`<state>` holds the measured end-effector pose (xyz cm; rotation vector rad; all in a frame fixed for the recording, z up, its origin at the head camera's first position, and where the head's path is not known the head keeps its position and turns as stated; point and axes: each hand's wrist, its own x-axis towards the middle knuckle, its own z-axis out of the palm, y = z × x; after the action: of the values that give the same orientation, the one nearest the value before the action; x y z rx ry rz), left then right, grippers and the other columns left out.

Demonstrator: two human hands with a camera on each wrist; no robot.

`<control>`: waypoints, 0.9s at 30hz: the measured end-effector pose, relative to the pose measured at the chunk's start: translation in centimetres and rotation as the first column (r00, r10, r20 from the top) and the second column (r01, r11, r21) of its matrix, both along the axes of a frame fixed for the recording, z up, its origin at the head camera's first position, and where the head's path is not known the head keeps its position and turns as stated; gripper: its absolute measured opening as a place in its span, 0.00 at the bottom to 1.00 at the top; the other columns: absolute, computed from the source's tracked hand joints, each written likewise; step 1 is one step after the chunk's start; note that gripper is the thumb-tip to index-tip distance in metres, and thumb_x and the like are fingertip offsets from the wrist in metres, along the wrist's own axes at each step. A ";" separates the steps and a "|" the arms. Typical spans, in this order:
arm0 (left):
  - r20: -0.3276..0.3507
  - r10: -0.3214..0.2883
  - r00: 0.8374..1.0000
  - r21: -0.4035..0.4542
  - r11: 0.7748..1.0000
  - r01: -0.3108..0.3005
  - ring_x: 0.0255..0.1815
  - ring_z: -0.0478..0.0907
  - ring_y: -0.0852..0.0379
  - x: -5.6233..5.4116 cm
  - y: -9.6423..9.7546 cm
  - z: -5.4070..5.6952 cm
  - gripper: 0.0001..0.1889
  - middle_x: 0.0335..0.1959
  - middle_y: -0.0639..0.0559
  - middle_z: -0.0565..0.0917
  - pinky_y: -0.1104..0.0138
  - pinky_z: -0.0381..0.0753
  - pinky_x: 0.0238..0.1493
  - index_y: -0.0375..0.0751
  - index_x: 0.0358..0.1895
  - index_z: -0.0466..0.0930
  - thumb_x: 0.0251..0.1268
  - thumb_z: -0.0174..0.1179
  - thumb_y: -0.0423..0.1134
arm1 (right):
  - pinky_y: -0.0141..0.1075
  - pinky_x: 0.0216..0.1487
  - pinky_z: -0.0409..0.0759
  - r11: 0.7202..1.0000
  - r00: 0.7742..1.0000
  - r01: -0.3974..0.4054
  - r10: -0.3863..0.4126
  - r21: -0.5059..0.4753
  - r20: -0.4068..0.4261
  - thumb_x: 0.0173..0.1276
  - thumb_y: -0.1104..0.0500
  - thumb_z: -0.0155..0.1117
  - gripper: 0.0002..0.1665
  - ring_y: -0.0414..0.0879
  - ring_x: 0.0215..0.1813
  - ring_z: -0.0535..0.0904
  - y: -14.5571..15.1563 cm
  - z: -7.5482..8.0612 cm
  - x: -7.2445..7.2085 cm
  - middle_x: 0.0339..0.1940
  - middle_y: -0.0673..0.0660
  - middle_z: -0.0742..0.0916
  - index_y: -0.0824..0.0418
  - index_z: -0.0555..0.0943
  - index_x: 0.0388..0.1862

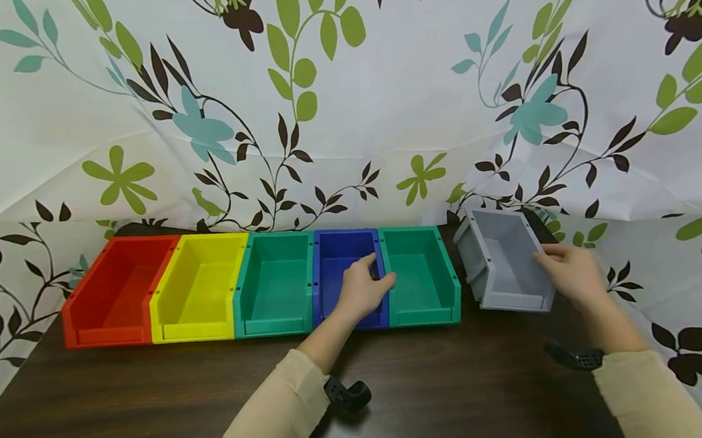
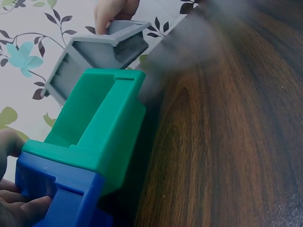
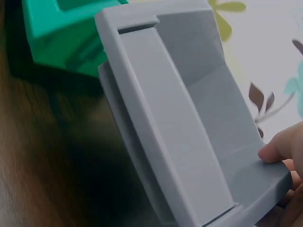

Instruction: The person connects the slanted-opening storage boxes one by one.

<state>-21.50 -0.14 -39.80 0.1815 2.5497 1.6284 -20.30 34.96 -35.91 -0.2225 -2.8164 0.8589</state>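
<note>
My left hand (image 1: 359, 292) is at the blue bin (image 1: 334, 261) and the right green bin (image 1: 425, 315). Its fingers reach inside the blue bin and the thumb lies on the green side, so it pinches their adjoining side walls. With my right hand (image 1: 574, 273) I hold the grey bin (image 1: 517, 300) by its right side wall, thumb inside. In the right wrist view the grey bin (image 3: 165, 123) is tilted and raised off the table. A gap separates it from the right green bin (image 3: 66, 47).
Left of the blue bin, a red bin (image 1: 108, 336), a yellow bin (image 1: 193, 332) and another green bin (image 1: 273, 327) stand side by side in one row. They sit along the back of a dark wooden table (image 1: 155, 406). Behind hangs a leaf-patterned cloth (image 1: 379, 107).
</note>
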 end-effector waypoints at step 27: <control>-0.017 0.006 1.000 0.001 1.000 -0.006 0.14 0.65 0.61 0.1 0.1 0.0 0.33 0.47 0.39 0.80 0.70 0.72 0.25 0.30 0.68 0.63 0.62 0.60 0.43 | 0.49 0.33 0.83 0.996 0.997 -0.074 0.075 0.050 -0.033 0.71 0.54 0.52 0.28 0.65 0.42 0.83 -2.3 2.3 -0.4 0.44 0.77 0.83 0.80 0.73 0.55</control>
<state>-21.41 -0.08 -39.83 0.1897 2.5647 1.6369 -20.68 32.65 -33.57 -0.0950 -2.8258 0.7995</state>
